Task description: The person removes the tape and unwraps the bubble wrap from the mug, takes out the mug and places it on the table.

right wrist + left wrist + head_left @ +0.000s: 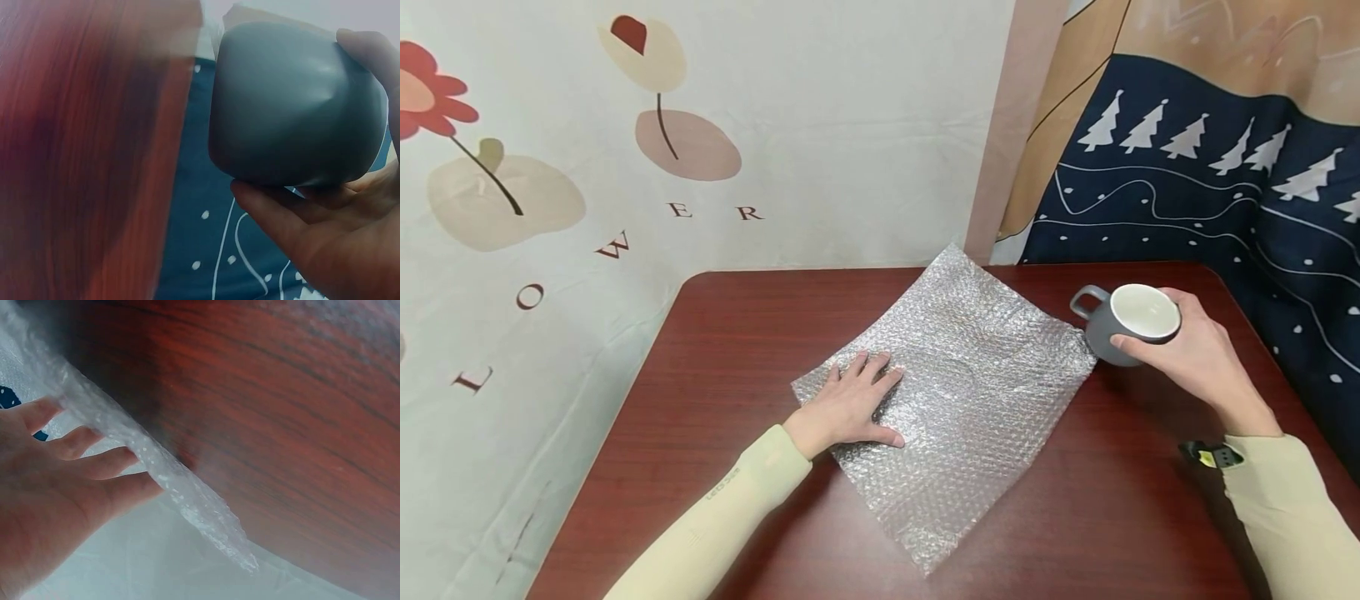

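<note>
A sheet of bubble wrap (pixel 977 392) lies turned cornerwise on the dark red wooden table (pixel 745 333). My left hand (pixel 853 404) rests on its left part with fingers spread; the left wrist view shows the fingertips against the bubble wrap (pixel 144 450). At the sheet's right corner, my right hand (pixel 1202 346) grips a grey mug (pixel 1116 337) with a white inside, thumb on the near side. The mug's handle points left, away from the palm. In the right wrist view the grey mug (pixel 294 106) shows its smooth outer wall, held between thumb and fingers.
Behind the table hangs a pale cloth (pixel 850 133) with flower prints and letters. To the right is a dark blue cloth (pixel 1157 192) with white trees, close to the table's right edge. A watch-like band (pixel 1213 455) sits at the right wrist.
</note>
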The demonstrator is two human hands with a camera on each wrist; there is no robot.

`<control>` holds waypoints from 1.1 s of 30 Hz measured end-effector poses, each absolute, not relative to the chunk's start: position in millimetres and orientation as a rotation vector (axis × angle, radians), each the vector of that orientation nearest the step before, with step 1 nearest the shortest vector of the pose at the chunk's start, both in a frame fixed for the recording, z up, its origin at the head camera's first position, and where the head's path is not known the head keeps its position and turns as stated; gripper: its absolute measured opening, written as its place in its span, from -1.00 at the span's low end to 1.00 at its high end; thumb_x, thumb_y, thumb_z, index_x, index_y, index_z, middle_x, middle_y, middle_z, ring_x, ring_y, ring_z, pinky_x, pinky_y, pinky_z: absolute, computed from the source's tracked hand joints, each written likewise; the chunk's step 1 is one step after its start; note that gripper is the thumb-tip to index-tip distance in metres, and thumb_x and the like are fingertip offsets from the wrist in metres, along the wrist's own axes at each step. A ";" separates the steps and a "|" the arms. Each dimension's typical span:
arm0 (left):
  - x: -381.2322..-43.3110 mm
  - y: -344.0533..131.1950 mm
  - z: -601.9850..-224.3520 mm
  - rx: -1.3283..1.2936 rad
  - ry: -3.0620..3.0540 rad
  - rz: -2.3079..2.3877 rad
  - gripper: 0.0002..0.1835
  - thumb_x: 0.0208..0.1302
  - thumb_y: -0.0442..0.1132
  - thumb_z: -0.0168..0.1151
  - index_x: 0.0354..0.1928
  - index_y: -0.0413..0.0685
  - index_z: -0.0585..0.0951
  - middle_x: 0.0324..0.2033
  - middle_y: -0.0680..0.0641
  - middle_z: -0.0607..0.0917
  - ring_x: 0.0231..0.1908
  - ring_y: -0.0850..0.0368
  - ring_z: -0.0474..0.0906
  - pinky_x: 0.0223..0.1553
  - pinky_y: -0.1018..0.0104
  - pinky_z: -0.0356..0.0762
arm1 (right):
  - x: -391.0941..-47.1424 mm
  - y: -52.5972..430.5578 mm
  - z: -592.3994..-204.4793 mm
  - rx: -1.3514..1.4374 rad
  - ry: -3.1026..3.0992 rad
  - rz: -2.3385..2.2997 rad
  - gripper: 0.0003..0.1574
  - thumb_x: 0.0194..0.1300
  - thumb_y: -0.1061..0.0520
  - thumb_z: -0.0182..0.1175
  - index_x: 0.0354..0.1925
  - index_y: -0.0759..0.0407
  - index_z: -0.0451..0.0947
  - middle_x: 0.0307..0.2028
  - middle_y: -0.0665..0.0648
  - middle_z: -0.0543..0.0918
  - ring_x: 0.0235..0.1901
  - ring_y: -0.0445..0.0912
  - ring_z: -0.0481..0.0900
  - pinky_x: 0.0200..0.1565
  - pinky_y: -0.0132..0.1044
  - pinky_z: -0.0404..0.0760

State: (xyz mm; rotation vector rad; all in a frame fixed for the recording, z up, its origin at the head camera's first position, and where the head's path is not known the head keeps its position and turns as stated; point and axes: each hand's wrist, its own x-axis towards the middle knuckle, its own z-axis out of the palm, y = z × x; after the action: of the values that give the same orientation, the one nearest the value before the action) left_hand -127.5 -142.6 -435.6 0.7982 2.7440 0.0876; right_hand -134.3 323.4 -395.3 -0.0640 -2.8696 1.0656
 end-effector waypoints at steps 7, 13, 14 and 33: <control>-127.5 -143.1 -437.4 0.805 2.749 0.079 0.19 0.02 0.56 0.35 0.61 0.11 0.25 0.60 -0.16 0.11 0.56 -0.33 -0.02 0.33 -0.55 0.14 | -137.0 338.1 -401.0 -0.087 -2.911 1.040 0.32 0.26 -0.24 0.44 0.56 0.39 -0.06 0.30 0.57 0.29 0.17 0.49 0.31 0.03 0.49 0.43; -127.1 -143.2 -437.1 0.806 2.750 0.069 0.20 0.02 0.57 0.35 0.61 0.10 0.25 0.60 -0.16 0.11 0.56 -0.34 -0.02 0.33 -0.55 0.14 | -137.0 348.1 -405.7 -0.104 -2.943 1.011 0.33 0.27 -0.26 0.41 0.54 0.44 -0.08 0.27 0.60 0.28 0.15 0.49 0.31 0.01 0.48 0.43; -127.0 -143.2 -437.0 0.807 2.750 0.069 0.19 0.02 0.57 0.34 0.61 0.10 0.25 0.60 -0.16 0.11 0.56 -0.34 -0.02 0.33 -0.55 0.14 | -137.1 349.6 -406.5 -0.106 -2.950 1.005 0.33 0.27 -0.27 0.41 0.53 0.46 -0.08 0.27 0.60 0.28 0.15 0.49 0.31 0.01 0.48 0.43; -126.5 -145.0 -436.6 0.798 2.731 0.120 0.17 0.05 0.55 0.35 0.61 0.12 0.24 0.62 -0.14 0.07 0.57 -0.33 -0.06 0.34 -0.55 0.11 | -141.6 370.4 -419.0 -0.064 -3.027 1.050 0.29 0.32 -0.23 0.38 0.47 0.55 -0.10 0.23 0.61 0.24 0.08 0.47 0.35 -0.09 0.30 0.45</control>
State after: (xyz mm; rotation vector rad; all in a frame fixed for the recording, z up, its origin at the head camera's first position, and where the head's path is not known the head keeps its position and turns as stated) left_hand -126.5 -145.0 -436.6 0.7984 2.7306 0.1196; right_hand -141.6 370.4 -419.0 -0.0642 -3.0271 1.0502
